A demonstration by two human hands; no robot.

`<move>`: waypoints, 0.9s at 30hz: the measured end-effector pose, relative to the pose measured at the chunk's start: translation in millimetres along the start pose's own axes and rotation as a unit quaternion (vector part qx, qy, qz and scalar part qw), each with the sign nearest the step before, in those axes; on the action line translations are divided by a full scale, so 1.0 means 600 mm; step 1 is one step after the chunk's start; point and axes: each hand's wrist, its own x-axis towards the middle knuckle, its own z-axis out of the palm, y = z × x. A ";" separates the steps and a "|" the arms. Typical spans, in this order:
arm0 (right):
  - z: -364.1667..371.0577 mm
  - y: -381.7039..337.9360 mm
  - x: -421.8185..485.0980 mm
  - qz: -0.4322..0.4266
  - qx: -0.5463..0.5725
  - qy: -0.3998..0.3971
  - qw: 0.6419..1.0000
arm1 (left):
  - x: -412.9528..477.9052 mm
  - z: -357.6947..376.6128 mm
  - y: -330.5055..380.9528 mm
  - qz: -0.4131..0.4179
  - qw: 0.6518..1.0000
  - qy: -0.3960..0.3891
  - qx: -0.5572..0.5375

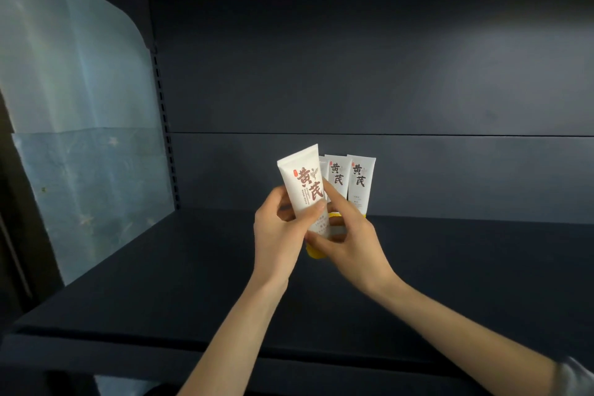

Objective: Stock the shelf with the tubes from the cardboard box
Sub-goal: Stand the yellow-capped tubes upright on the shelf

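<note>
I see both hands on one white tube point(303, 182), raised over the middle of the shelf point(154, 270) and tilted a little left, its yellow cap point(316, 253) downward. The left hand point(279, 230) wraps it, thumb across the print, fingers curled behind. The right hand point(351, 243) pinches the lower end by the cap, its forefinger laid up along the tube's right edge. Just behind, two standing tubes point(360, 182) sit upright, side by side, close to the back panel point(353, 74); a sliver of another shows at their left. Bare board runs wide to the right and left, as far as the plastic sheet point(80, 100) on the side wall, and forward to the shelf's front lip point(135, 336).
</note>
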 end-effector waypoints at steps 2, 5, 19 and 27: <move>0.004 0.002 0.006 0.004 0.023 -0.011 1.000 | 0.001 -0.010 0.002 0.000 1.000 -0.010 0.023; 0.007 0.012 0.024 0.039 0.039 -0.026 0.998 | -0.002 -0.033 0.008 -0.008 0.997 -0.050 0.059; 0.024 0.146 0.153 0.180 -0.026 0.042 0.982 | -0.044 -0.172 0.001 0.015 0.764 -0.179 0.620; 0.037 0.181 0.153 0.182 -0.073 0.051 0.979 | -0.053 -0.205 -0.015 0.004 0.731 -0.169 0.661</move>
